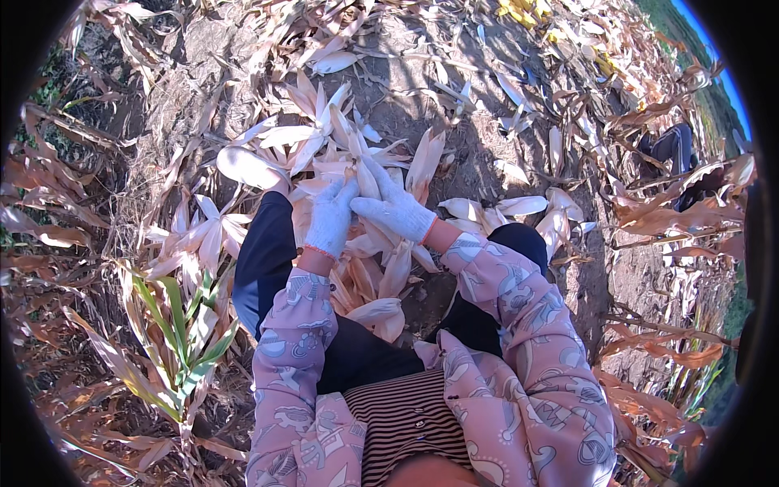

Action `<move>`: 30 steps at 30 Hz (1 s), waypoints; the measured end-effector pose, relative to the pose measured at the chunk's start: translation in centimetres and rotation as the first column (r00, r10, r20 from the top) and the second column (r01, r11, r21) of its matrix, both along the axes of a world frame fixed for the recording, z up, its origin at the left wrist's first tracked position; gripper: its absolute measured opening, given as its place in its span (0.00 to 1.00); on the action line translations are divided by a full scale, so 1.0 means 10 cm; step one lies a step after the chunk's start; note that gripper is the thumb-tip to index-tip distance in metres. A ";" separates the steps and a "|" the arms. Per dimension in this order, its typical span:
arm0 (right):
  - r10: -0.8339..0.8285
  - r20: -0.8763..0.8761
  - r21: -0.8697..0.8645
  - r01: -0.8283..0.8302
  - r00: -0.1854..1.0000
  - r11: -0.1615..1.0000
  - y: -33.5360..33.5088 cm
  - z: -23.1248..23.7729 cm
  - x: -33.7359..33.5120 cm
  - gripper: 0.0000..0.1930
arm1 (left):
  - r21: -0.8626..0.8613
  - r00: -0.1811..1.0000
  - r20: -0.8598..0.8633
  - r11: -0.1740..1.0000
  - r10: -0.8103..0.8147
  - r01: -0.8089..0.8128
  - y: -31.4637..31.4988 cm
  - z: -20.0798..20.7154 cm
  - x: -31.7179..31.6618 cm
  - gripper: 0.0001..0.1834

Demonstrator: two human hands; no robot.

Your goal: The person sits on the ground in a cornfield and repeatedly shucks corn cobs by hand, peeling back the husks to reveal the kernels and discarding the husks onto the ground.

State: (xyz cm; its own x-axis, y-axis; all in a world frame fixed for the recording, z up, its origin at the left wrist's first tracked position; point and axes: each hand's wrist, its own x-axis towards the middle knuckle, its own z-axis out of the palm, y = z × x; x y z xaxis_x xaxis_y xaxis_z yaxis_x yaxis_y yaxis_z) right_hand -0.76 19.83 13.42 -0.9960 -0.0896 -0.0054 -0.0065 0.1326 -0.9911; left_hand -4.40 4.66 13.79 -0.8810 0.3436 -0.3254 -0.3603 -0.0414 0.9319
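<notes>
In white work gloves, my left hand point(330, 217) and my right hand point(396, 209) meet in front of me, between my knees. They close from both sides on a corn ear point(367, 180) in its dry, pale husk, its tip pointing away from me. The fingers partly hide it, and no bare kernels show there. Under and around my hands lies a pile of dry corn husks point(381, 280), some perhaps still wrapped around ears. Splayed, opened husks point(312, 130) spread just beyond my fingers.
Yellow husked corn ears point(526, 11) lie at the far right. More husk-covered ears point(507, 209) rest beside my right knee. A green-leaved stalk point(180, 333) stands at left. Part of a person in dark clothing point(677, 150) shows at the right edge. Dry leaves litter the soil.
</notes>
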 end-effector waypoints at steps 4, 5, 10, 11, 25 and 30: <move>-0.051 -0.064 0.093 0.057 0.997 0.994 -0.05 0.05 -0.02 0.46 | 0.154 0.995 0.021 0.983 0.096 -0.098 0.09 0.07 0.13 0.12; -0.057 -0.068 0.140 0.066 0.996 0.988 -0.05 0.10 -0.01 0.45 | 0.169 0.990 0.015 0.976 0.138 -0.139 0.12 0.06 0.15 0.12; -0.141 -0.416 0.172 0.230 0.899 0.958 0.10 -0.01 -0.13 0.32 | 0.062 0.962 -0.096 0.966 0.256 -0.251 0.15 0.12 0.17 0.11; -0.143 -0.465 0.149 0.237 0.874 0.960 0.11 -0.01 -0.15 0.29 | 0.086 0.951 -0.131 0.959 0.279 -0.270 0.15 0.12 0.17 0.11; -0.098 0.513 -0.650 0.460 0.853 0.605 -0.10 -0.10 0.03 0.26 | 0.824 0.980 0.200 0.543 -0.014 -0.161 -0.15 -0.13 -0.06 0.16; -0.111 0.530 -0.655 0.489 0.841 0.577 -0.08 -0.29 0.02 0.25 | 0.527 0.985 0.038 0.834 0.167 -0.162 0.03 -0.15 0.15 0.18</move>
